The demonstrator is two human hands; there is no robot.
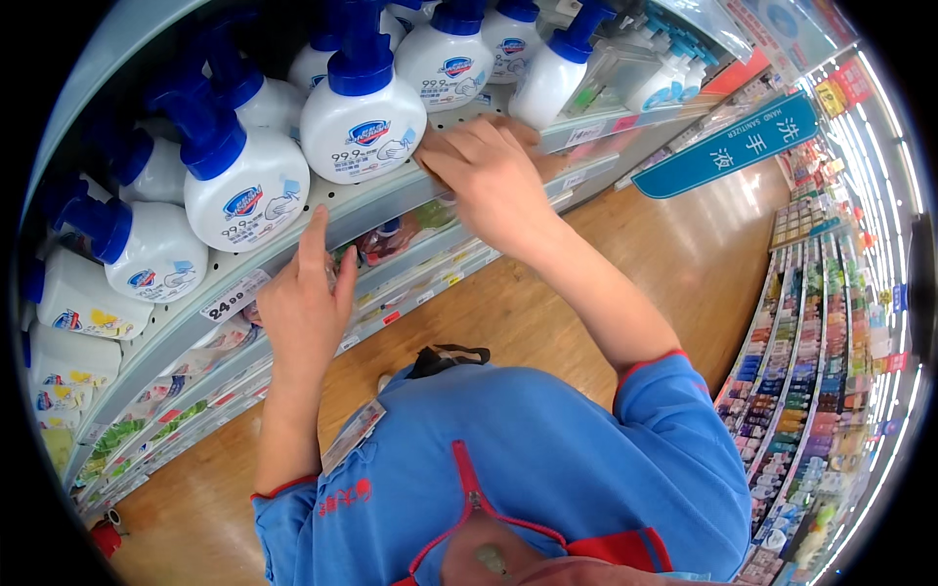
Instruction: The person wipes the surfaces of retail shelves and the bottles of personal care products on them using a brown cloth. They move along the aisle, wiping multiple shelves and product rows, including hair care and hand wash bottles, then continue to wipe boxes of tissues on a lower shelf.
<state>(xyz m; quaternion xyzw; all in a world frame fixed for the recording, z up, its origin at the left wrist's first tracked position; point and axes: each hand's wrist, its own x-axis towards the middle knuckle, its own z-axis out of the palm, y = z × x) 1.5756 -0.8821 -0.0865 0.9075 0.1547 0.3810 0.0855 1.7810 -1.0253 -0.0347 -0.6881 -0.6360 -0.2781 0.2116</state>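
My left hand [299,300] is at the shelf's front edge, index finger pointing up to the shelf and thumb apart, with nothing seen in it. Further right, my right hand [492,187] bends over the shelf lip. Its fingers press on what looks like a brown cloth [546,160], mostly hidden beneath them. White Safeguard pump bottles with blue tops stand in rows on the white perforated shelf [333,201]. The nearest bottle [364,128] stands just left of my right fingers. Another bottle [245,194] is above and left of my left hand.
A tilted white pump bottle [553,77] stands behind my right hand, with smaller blue-topped bottles [663,77] beyond. A price tag [234,295] lines the shelf edge. Lower shelves hold packaged goods. A teal hand sanitizer sign [733,146] juts into the aisle over a wooden floor [586,308].
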